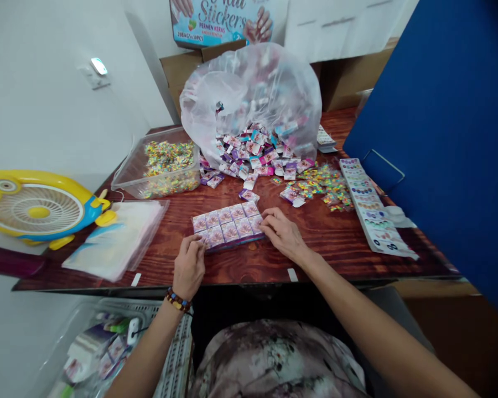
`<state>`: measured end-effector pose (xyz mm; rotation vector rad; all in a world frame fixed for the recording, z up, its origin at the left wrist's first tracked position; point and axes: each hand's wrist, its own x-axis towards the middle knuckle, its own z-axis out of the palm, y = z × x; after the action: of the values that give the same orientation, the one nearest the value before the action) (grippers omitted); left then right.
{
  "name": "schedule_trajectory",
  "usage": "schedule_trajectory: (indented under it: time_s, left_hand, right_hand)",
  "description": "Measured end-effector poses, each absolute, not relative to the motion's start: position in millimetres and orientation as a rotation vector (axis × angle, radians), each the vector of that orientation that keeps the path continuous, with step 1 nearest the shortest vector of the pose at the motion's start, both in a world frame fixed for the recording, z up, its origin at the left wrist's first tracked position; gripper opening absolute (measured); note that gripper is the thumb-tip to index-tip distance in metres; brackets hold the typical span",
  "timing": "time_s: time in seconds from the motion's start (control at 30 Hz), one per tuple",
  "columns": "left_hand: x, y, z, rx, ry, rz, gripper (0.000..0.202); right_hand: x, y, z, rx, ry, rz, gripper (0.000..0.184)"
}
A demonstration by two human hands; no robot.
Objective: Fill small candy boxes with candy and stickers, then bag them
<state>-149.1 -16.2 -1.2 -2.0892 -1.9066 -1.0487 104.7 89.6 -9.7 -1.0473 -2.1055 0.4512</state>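
Observation:
A neat block of small pink-and-purple packets [228,225] lies in two rows on the wooden table [340,237]. My left hand [188,266] presses against its left end with fingers curled round the corner. At the block's right end rests my right hand [283,233], fingers bent down onto the last packets. Behind it, a clear plastic bag [253,94] spills a heap of the same kind of packets [257,155] onto the table. One loose packet [249,195] lies just beyond the block.
A clear tub of colourful small candies [166,160] stands at the left, loose candies [323,185] at the right. Sticker sheets [369,207] lie by a blue panel [448,138]. A stack of plastic bags [116,237], a yellow fan [37,207] and a crate [108,342] are on my left.

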Motion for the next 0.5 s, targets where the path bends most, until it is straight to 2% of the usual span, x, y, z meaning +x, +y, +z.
schedule_trajectory:
  time_s: [0.1,0.3,0.5]
  left_hand:
    - [-149,-9,0,-2.110,-1.945,-1.009,0.013]
    - [-151,5,-5,-2.008,-2.011,-0.679,0.011]
    - [-152,7,-7,-1.993,-2.024,-0.691,0.012]
  right_hand:
    - [102,98,-8,-1.083,-2.085,0.509,0.018]
    - [104,120,-5,-1.142,-2.101,0.635,0.020]
    - [104,119,-16,-0.945,-1.915,0.854,0.017]
